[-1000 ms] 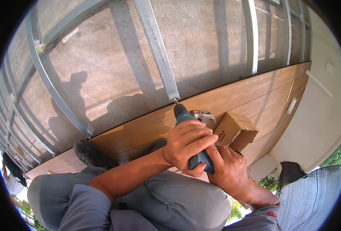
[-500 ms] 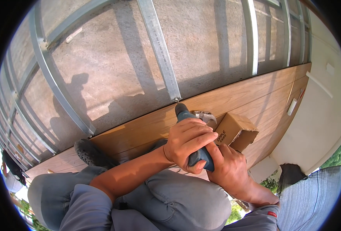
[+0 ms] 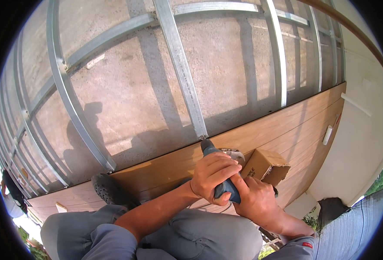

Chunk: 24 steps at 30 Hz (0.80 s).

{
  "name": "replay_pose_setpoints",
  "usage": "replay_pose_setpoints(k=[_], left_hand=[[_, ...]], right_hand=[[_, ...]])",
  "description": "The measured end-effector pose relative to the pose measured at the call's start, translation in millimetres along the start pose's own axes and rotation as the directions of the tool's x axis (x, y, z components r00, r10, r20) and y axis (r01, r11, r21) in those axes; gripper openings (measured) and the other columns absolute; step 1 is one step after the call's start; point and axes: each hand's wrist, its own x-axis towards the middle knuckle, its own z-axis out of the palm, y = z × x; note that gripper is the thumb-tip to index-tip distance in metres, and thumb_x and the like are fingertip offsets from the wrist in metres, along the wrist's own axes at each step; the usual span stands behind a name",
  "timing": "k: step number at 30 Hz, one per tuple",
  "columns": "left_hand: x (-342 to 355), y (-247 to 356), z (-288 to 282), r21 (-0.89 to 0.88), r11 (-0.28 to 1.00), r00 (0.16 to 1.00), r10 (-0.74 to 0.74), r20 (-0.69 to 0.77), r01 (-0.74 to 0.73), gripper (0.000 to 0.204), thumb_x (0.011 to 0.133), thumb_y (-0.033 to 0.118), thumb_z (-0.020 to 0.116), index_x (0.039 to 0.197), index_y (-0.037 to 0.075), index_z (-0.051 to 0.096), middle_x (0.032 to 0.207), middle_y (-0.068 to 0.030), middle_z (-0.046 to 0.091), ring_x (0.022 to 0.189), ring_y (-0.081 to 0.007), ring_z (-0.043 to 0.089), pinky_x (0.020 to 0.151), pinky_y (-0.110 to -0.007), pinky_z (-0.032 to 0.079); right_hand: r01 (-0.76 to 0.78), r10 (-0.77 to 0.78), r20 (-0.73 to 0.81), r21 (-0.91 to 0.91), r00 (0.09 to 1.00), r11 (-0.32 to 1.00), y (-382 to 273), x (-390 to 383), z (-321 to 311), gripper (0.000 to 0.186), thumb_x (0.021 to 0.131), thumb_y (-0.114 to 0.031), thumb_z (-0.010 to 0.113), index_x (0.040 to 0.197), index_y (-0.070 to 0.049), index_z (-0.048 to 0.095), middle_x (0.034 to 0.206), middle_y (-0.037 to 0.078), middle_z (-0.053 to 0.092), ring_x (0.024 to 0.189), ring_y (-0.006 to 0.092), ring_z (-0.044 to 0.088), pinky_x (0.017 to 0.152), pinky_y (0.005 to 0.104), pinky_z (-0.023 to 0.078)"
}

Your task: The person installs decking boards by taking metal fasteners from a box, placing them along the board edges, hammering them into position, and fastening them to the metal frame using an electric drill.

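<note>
A blue and black power drill (image 3: 210, 150) is held in both my hands, its chuck pointing away from me. My left hand (image 3: 215, 173) wraps over the drill's body from the left, fingers closed. At the drill's rear, my right hand (image 3: 257, 198) is closed around it. The drill's tip meets the near end of a galvanized metal stud (image 3: 183, 78), right at the edge of the wood-look planks (image 3: 282, 134). The chuck hides whatever fastener is there.
Several more metal studs (image 3: 68, 95) and crossbars stand against a rough grey concrete surface (image 3: 122, 78). An open cardboard box (image 3: 263, 164) sits right of the drill, beside a pale object I cannot make out. A dark shoe (image 3: 107, 190) is at the left. A white cylinder (image 3: 328, 135) lies far right.
The view has tilted, so the studs and planks sit lower in the picture. The chuck is now closer to the stud's end, and the thin bit seen before is hidden.
</note>
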Motion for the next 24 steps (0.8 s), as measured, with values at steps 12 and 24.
replay_pose_setpoints(k=[12, 24], left_hand=[[1.4, 6.3, -0.4, 0.036, 0.998, 0.995, -0.051, 0.08, 0.049, 0.045, 0.085, 0.038, 0.059, 0.108, 0.0, 0.068, 0.094, -0.0168, 0.072, 0.081, -0.037, 0.069, 0.076, -0.045, 0.056], [0.6, 7.4, -4.6, 0.018, 0.997, 0.976, -0.076, 0.203, 0.074, 0.039, 0.09, 0.03, 0.059, 0.114, 0.0, 0.067, 0.097, -0.0197, 0.07, 0.089, -0.0374, 0.066, 0.084, -0.041, 0.053]], right_hand=[[-0.015, 0.014, -0.05, -0.025, 0.999, 1.0, 1.6, -3.9, 1.9, 0.065, 0.078, -0.019, 0.076, 0.138, -0.008, 0.05, 0.073, 0.016, 0.066, 0.064, 0.0359, 0.069, 0.056, 0.0467, 0.054], [-0.116, 0.134, -0.156, 0.119, 0.979, 0.986, -9.8, -13.1, 5.1, 0.074, 0.08, -0.025, 0.078, 0.144, -0.008, 0.046, 0.082, 0.022, 0.072, 0.079, 0.0441, 0.07, 0.071, 0.0516, 0.056]])
